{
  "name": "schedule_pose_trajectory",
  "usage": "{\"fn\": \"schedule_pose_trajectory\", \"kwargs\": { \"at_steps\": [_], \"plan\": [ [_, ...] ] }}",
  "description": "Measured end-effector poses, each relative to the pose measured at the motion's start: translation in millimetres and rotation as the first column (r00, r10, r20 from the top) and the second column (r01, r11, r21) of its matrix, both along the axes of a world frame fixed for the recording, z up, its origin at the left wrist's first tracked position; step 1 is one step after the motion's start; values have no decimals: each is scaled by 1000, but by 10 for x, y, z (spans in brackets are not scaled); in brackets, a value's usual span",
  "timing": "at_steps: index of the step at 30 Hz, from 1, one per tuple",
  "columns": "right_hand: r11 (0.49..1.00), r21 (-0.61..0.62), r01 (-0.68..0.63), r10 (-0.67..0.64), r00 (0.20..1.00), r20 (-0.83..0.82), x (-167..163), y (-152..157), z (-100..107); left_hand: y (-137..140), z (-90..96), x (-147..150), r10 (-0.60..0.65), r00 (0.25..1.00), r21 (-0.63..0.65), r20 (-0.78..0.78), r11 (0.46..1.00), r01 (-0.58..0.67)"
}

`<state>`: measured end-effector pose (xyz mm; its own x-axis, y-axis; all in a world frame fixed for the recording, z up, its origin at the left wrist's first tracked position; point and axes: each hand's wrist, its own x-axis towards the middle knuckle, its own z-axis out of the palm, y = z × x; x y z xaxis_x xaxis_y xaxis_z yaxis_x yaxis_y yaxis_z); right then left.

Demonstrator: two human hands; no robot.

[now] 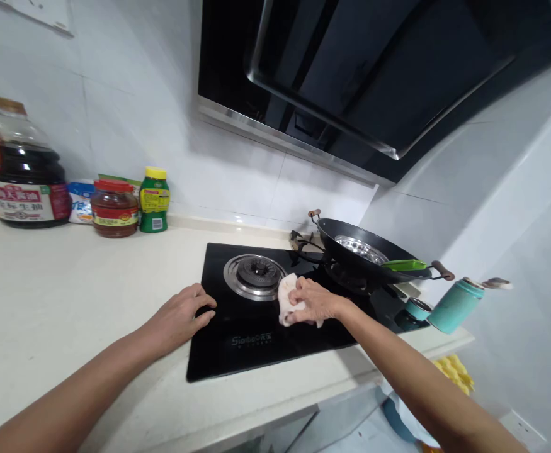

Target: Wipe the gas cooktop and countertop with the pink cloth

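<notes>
My right hand point(313, 301) is closed over a crumpled white cloth point(284, 296) and presses it on the black glass of the gas stove point(237, 318). The cloth lies right beside the steel ring of the left burner point(256, 275), whose pan support is off. At the stove's left edge rests my left hand point(185, 314), empty, its thumb and fingers apart and the fingertips touching the glass. A black wok point(393, 242) sits over the right burner, with a perforated metal plate point(357, 246) and a green-handled utensil point(403, 265) in it.
Along the back wall stand a soy sauce bottle point(24, 170), a red-lidded jar point(114, 209) and a green bottle with a yellow cap point(155, 200). A teal flask point(457, 306) and its cup point(417, 309) stand at the right. The range hood point(332, 82) hangs low overhead.
</notes>
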<state>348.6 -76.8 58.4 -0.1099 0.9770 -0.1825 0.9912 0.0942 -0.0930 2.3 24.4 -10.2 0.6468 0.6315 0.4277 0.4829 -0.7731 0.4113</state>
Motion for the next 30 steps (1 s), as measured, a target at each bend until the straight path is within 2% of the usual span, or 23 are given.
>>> {"fn": "schedule_pose_trajectory", "kwargs": {
  "at_steps": [5,9,13,19,23,25,26,28,30],
  "plan": [
    [982,161,-94,109,991,-83,-283,-327,-157,-2,-24,-10,0,1000,7,13,1000,0],
    [959,282,-26,71,986,-152,-441,-580,-343,-21,-16,-20,5,1000,3,-8,1000,-5],
    [911,407,64,14,982,-187,-555,-698,-456,-30,3,-24,2,1000,26,-24,1000,-2],
    [876,476,78,50,967,-251,-686,-827,-546,-3,-14,-16,-2,1000,64,-11,998,3],
    [867,493,76,104,939,-326,-828,-895,-630,18,-24,-14,3,1000,35,-11,999,-3],
    [872,474,119,126,882,-454,-933,-915,-622,27,-27,-18,4,1000,10,-25,1000,-4],
    [884,443,149,135,826,-547,-985,-919,-598,30,-27,-21,4,1000,0,-28,1000,-4],
    [915,356,191,150,656,-739,-1058,-904,-509,29,-27,-28,4,1000,-14,-28,1000,-4],
    [923,314,224,179,473,-863,-1055,-838,-389,20,-23,-34,0,1000,-20,-25,1000,0]
  ]
}}
